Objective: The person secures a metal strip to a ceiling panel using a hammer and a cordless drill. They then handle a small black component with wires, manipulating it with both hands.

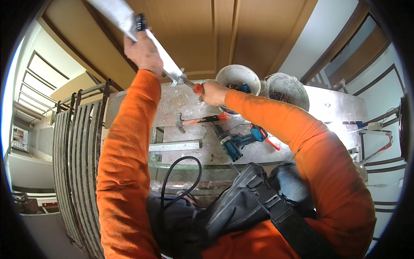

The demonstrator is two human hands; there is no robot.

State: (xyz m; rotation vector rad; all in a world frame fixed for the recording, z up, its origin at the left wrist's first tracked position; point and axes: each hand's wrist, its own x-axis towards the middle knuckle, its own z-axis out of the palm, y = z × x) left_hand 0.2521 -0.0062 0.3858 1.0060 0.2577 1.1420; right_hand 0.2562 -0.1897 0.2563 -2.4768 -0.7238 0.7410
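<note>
One metal strip (166,57), slanting far-left to near-right.

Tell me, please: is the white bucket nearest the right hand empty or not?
Not empty: inside the white bucket, dark items and something blue are visible. How deep they fill it, I cannot tell.

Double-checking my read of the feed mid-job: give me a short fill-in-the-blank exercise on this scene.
1. The left hand holds a metal strip, while the ____ hand grips a tool by its handle.
2. On the bench, the hammer lies with its head toward the picture's ____ side.
3. Beyond the drill, two ____ stand side by side.
4. Both sleeves are coloured ____.

Missing words: right; left; buckets; orange.
</note>
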